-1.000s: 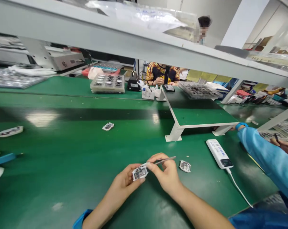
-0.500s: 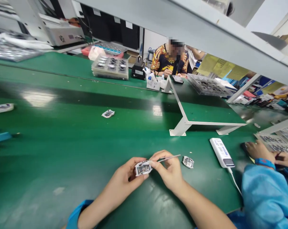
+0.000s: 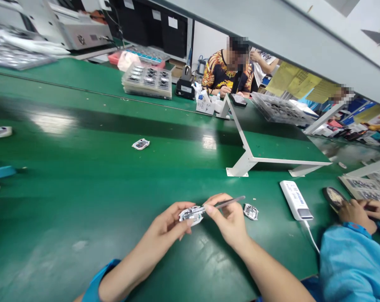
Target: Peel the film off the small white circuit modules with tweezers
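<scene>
A long, glossy green bench (image 3: 82, 201) fills the lower frame, with a pale patch of reflected light (image 3: 53, 123) at left. A grey metal overhead shelf (image 3: 240, 29) slants across the top. Beyond it, black flat panels (image 3: 152, 25) meet a white wall (image 3: 205, 54) at upper centre, and yellow paper sheets (image 3: 290, 79) show at upper right.

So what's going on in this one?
A person at a green workbench holds a small white electronic module in their left hand. Their right hand pinches metal tweezers against it. A second module lies on the bench just beyond. To the right, a co-worker's hands are near a white power bank.
</scene>
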Tool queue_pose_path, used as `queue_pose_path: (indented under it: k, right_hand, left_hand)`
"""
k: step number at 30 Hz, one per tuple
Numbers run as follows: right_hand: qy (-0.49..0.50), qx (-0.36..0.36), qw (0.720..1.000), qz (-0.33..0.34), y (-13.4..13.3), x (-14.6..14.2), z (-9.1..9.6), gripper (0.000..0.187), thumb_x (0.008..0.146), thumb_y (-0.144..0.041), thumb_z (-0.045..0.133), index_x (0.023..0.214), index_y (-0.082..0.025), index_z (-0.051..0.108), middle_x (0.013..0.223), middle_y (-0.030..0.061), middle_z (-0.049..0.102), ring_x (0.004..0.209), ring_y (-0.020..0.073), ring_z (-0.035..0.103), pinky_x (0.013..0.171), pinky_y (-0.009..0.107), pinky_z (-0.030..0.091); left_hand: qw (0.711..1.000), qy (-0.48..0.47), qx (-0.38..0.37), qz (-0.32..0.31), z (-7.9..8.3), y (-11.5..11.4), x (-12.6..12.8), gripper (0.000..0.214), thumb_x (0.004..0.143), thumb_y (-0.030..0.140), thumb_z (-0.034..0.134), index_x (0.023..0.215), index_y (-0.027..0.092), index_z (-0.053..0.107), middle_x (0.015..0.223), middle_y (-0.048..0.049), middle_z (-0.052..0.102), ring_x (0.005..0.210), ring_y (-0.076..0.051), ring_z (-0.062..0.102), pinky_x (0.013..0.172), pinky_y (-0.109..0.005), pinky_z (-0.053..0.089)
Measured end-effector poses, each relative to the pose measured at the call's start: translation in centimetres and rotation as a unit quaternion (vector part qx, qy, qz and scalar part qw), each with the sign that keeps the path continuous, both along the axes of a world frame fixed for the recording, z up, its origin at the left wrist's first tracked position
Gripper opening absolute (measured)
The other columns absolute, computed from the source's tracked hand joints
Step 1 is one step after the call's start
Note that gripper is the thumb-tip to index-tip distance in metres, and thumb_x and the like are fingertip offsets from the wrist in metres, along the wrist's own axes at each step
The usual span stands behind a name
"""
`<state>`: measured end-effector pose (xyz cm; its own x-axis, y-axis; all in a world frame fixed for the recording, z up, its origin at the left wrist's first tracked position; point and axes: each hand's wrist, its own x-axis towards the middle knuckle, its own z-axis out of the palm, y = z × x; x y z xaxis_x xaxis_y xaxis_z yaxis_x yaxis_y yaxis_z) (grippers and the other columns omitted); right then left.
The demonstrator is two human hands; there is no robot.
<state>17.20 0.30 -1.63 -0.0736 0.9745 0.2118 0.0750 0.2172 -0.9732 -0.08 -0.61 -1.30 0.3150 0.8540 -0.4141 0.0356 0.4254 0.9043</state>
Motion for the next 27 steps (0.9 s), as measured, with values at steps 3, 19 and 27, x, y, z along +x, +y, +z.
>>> queue_pose_path:
  k: [3,19,27]
  right_hand:
    - [-0.012,-0.028,1.000,-0.002,0.15,0.11,-0.11,0.014,0.080,-0.030,0.065,0.080,-0.015,0.062,0.079,0.0053,0.065,0.075,0.0162,0.061,0.071,0.029,0.049]
    - [0.055,-0.040,0.998,0.008,0.11,-0.16,-0.19,0.013,0.077,-0.027,0.070,0.080,-0.016,0.064,0.079,0.0048,0.069,0.076,0.0161,0.065,0.071,0.029,0.051]
    - [-0.003,0.086,0.996,0.032,-0.08,-0.19,0.09,0.003,0.078,-0.019,0.070,0.078,-0.019,0.067,0.080,0.0051,0.071,0.079,0.0180,0.066,0.077,0.035,0.053]
  left_hand:
    - [1.000,0.011,0.002,0.016,0.14,-0.01,-0.03,0.047,0.076,0.049,0.052,0.109,0.016,0.052,0.079,-0.0007,0.055,0.064,-0.004,0.048,0.054,-0.012,0.039]
    - [0.993,-0.053,-0.101,0.030,-0.07,0.07,-0.04,0.057,0.069,0.046,0.062,0.116,0.015,0.058,0.093,-0.0057,0.061,0.066,-0.004,0.049,0.056,-0.013,0.038]
    - [0.980,-0.116,-0.140,0.076,0.69,0.21,-0.03,0.057,0.060,0.047,0.072,0.106,0.015,0.061,0.094,-0.0048,0.060,0.070,-0.004,0.049,0.058,-0.014,0.042]
